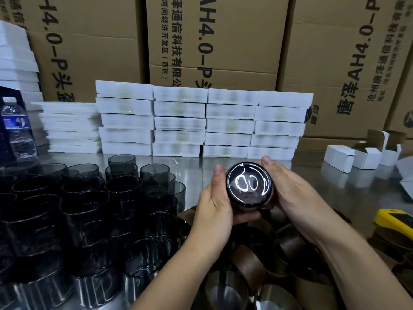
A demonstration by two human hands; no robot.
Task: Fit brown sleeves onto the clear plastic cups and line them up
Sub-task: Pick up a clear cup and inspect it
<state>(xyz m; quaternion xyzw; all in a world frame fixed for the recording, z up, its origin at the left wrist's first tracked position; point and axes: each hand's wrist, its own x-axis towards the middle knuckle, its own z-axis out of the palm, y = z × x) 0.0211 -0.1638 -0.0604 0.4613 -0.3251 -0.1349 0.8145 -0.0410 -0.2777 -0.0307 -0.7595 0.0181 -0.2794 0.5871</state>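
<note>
The cup [249,185] is held in the air between both hands, its closed base turned up toward the camera and catching a bright reflection. The left hand [214,209] wraps its fingers round the cup's left and under side with the thumb up along the wall. The right hand [288,189] cups the other side, its thumb lying over the far edge. Both hands are closed on it and neither is free.

Just under the cup's near edge a brownish band shows. It is probably a sleeve partly slid on, but the palms hide most of the wall, so I cannot tell how far it sits.

Below the cup lies the heap of brown sleeves [250,265]. To the left of the cup stand the grouped cups [85,209] on the steel table [201,166]. Beyond the cup are the stacked white boxes [178,121].

To do this step well, keep the cup's axis and the sleeve's axis the same, so the band goes on square instead of biting on one side. Push with the fingers spread evenly round the rim of the sleeve, and brace the base with the thumbs. A slight twist should ease a tight fit, whereas hard squeezing could crease the sleeve or flex the thin wall. Seat it level, then stand the cup at the near end of the group to its left.
</note>
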